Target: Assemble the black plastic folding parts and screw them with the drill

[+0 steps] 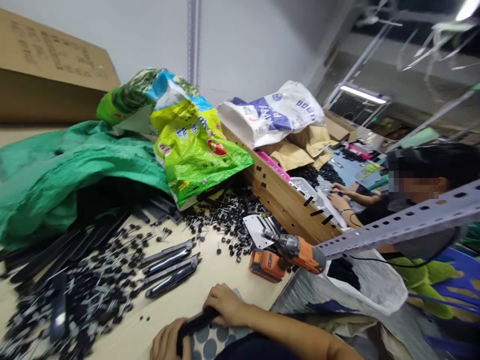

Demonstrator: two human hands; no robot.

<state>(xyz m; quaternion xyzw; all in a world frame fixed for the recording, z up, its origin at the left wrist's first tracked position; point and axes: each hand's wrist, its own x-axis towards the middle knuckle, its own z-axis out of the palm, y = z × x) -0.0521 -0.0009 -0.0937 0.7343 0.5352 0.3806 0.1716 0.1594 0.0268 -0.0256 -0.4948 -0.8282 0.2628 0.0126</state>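
At the bottom of the view, a long black plastic part [195, 324] is gripped at both ends. My left hand [167, 342] closes round its near end, partly cut off by the frame's edge. Fingers of my right hand [227, 306] are bent over its other end. Just beyond the hands lie several similar black strips [173, 274] side by side on the pale tabletop [129, 332]. To the right, an orange and black cordless drill [296, 252] rests by a white plate [258, 232].
Small black-headed pieces [93, 300] are heaped at left, with more beyond. A green sack [75, 160] covers dark strips. A yellow-green bag [198, 135] stands by a wooden divider [288, 205]. Behind a perforated metal bar [405, 220], another person [423, 195] works.
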